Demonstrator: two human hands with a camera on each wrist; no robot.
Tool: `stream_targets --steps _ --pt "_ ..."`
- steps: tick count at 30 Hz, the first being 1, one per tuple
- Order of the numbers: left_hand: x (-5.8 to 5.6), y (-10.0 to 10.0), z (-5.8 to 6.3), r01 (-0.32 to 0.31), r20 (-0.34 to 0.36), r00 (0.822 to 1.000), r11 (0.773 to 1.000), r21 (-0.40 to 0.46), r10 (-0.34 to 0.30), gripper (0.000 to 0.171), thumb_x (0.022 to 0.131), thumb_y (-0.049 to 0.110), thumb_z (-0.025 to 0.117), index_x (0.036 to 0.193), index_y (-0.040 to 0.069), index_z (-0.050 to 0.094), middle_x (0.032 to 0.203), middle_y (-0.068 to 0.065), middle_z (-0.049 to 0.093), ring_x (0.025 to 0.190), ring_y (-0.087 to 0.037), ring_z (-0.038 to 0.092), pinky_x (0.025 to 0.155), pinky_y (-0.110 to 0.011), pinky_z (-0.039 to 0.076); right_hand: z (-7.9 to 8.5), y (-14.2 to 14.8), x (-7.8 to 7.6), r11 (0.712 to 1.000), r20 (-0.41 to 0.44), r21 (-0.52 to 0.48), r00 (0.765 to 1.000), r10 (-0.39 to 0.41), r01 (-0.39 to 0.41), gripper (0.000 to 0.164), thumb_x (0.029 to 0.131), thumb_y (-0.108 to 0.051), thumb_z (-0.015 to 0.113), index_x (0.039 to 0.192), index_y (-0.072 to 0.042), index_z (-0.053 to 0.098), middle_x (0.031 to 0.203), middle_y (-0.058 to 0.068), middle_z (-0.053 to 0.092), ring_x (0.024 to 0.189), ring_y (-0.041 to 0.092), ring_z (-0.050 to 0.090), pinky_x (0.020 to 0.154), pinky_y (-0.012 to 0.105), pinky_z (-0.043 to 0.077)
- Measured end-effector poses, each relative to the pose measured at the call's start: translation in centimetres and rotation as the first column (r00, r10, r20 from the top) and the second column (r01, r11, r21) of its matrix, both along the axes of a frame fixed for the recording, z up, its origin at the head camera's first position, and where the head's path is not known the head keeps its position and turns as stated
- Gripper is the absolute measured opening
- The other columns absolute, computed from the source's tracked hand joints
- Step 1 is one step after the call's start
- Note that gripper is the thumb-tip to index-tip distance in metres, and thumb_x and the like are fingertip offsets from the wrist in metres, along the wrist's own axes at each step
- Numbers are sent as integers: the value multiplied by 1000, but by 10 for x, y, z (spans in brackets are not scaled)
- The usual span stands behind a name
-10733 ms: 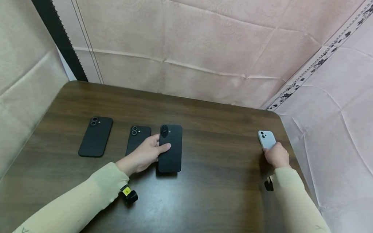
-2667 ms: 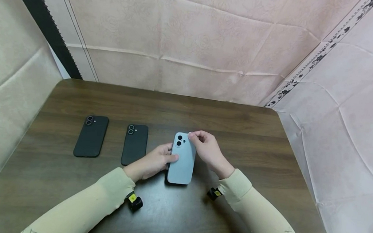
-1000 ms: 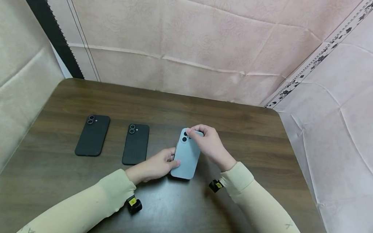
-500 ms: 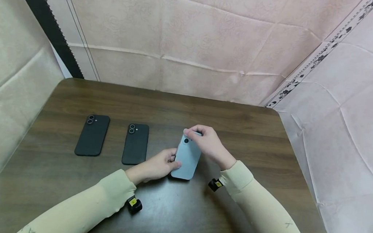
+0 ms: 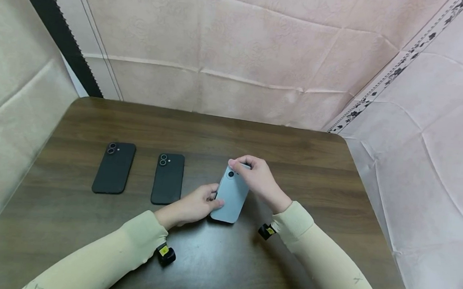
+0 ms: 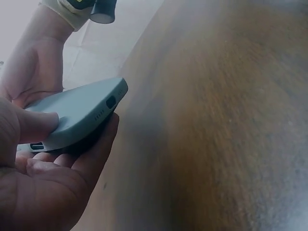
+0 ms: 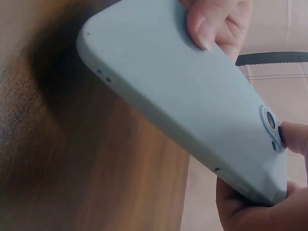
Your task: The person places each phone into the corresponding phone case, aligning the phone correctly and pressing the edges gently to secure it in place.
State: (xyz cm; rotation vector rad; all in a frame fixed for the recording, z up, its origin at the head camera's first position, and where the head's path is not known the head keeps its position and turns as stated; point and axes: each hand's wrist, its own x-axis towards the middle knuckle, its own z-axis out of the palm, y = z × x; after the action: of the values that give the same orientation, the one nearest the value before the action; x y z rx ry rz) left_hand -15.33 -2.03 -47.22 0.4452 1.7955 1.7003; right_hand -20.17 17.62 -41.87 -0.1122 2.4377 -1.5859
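Note:
A phone in a light blue case [image 5: 229, 201] is held tilted above the middle of the table. My left hand [image 5: 194, 206] grips its lower left side, thumb on the back and fingers beneath; the left wrist view shows the case's bottom port cutout and dark underside. At the top end, my right hand [image 5: 259, 179] pinches the cased phone, its thumb over part of the camera area. The right wrist view shows the camera lenses [image 7: 270, 120] in the case opening beside that thumb. Whether the case sits fully home at every edge is hard to tell.
Two black phones, one at the far left [image 5: 114, 168] and another nearer the left hand [image 5: 168, 179], lie back up on the brown wooden table [image 5: 295, 158]. Pale cloth [image 5: 255, 51] hangs behind the table and at both sides.
Earlier, the left hand held a bare black phone and the right hand grasped the light blue case at far right. Case and phone are together now; the right thumb has shifted left across the top.

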Motion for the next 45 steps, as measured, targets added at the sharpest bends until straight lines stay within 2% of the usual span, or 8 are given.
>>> stream_targets --steps 6,12,21,27,30,36,45 --pt "-1 -2 2 -72 33 997 997 38 71 42 101 8 49 142 3 39 129 -13 59 115 -25 59 94 -40 49 0 1 1 998 10 -48 999 -47 48 33 90 -42 67 106 -13 65 106 5 64 95 21 57 78 36 49" --pt "-2 -4 4 -124 55 991 991 53 121 43 101 9 50 143 5 38 132 -13 57 116 -25 58 93 -38 49 -5 4 1 995 22 -81 998 -53 55 34 92 -41 65 105 -9 63 98 9 63 87 21 56 71 34 48" --pt "-1 -4 3 -135 72 989 990 48 132 44 102 9 48 144 7 37 134 -10 57 117 -23 58 93 -37 49 -7 6 1 990 50 -134 998 -47 53 30 92 -34 66 103 -6 63 97 11 63 85 22 55 74 43 50" --pt "-1 -4 1 -136 78 988 989 51 131 43 102 10 48 143 7 38 133 -9 57 116 -22 59 93 -36 50 -9 7 1 988 83 -142 995 -46 58 35 92 -40 65 104 -8 63 98 12 62 87 22 55 82 51 49" --pt "-1 -4 1 -156 87 985 986 64 150 42 102 9 49 143 6 38 133 -11 57 116 -23 59 92 -37 51 -8 7 2 985 97 -163 994 -49 64 32 94 -37 62 105 -7 63 99 13 62 88 23 56 86 56 48" --pt "-3 -3 3 -201 116 975 974 101 189 40 101 7 48 141 6 40 132 -14 58 114 -25 60 89 -38 52 -7 8 4 977 97 -205 995 -38 57 26 98 -27 58 110 -4 62 102 15 64 89 27 61 88 59 48" --pt "-2 -5 4 -186 117 978 977 102 174 38 102 9 48 140 4 43 130 -12 59 112 -24 61 89 -37 52 -8 8 5 983 82 -172 995 -50 64 25 99 -28 57 107 -5 63 97 14 64 86 26 59 87 61 46"
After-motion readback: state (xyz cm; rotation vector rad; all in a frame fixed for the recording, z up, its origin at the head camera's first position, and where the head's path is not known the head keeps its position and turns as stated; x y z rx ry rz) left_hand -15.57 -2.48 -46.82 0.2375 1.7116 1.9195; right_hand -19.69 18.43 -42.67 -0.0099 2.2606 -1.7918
